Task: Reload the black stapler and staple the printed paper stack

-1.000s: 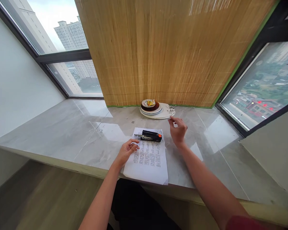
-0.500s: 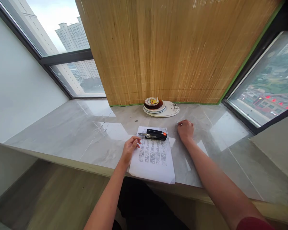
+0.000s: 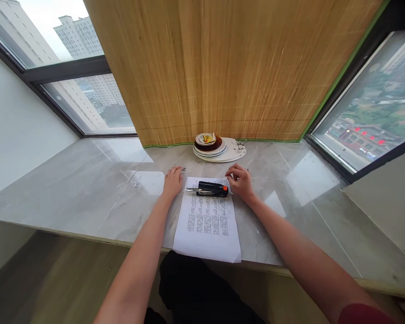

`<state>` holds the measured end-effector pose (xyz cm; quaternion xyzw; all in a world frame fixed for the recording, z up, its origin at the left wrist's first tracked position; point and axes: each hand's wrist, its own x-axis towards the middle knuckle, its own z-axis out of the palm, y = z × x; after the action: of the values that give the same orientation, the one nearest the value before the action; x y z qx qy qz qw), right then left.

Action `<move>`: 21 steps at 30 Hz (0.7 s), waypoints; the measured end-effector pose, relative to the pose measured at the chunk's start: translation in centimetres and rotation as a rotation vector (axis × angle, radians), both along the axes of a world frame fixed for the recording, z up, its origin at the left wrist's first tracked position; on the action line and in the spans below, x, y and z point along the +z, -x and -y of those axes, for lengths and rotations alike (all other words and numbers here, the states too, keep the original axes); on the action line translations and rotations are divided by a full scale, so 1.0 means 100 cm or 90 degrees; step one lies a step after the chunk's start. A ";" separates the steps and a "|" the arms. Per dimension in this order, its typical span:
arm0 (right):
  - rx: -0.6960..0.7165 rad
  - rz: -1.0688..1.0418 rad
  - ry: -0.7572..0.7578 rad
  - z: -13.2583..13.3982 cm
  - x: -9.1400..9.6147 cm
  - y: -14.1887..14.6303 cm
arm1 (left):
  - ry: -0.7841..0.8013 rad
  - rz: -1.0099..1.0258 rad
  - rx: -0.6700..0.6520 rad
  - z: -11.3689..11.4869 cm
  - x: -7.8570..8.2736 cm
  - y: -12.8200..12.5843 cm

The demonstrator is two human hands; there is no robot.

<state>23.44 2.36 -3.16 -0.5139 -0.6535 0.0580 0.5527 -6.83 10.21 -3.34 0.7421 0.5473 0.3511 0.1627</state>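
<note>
A printed sheet of paper [image 3: 207, 222] lies on the grey marble sill, reaching its front edge. A black stapler with an orange tip [image 3: 209, 189] lies across the top of the sheet. My left hand [image 3: 173, 181] rests palm down just left of the sheet's top corner, fingers stretched toward a small dark bit [image 3: 182, 169] on the sill. My right hand [image 3: 240, 181] sits at the sheet's top right corner beside the stapler's orange end, its fingers curled together; whether they hold anything is hidden.
A stack of plates [image 3: 234, 152] with a small patterned dish on top stands at the back against the bamboo blind [image 3: 222, 72]. Windows flank the blind on both sides. The marble sill [image 3: 87, 184] stretches wide to the left and right.
My left hand moved from the sheet's left edge forward to beyond its top left corner. My right hand came leftward from the bare sill to the stapler's right end.
</note>
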 end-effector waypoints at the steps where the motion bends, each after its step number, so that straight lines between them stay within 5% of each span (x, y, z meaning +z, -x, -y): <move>1: 0.015 -0.012 -0.003 0.002 0.001 0.001 | -0.010 -0.034 -0.013 -0.005 -0.002 0.000; 11: 0.114 -0.060 0.029 0.012 0.008 0.011 | -0.075 -0.052 -0.085 -0.007 -0.012 0.002; 16: 0.306 0.097 0.101 0.013 0.002 0.019 | -0.057 0.141 -0.106 -0.008 -0.005 0.013; 21: 0.279 0.121 0.082 0.013 -0.005 0.021 | 0.023 0.275 -0.106 -0.011 -0.003 0.019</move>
<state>21.35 1.02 -3.66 -0.3970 -0.7934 0.1695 0.4292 -8.76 11.30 -3.65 0.6894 0.4430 0.4773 0.3172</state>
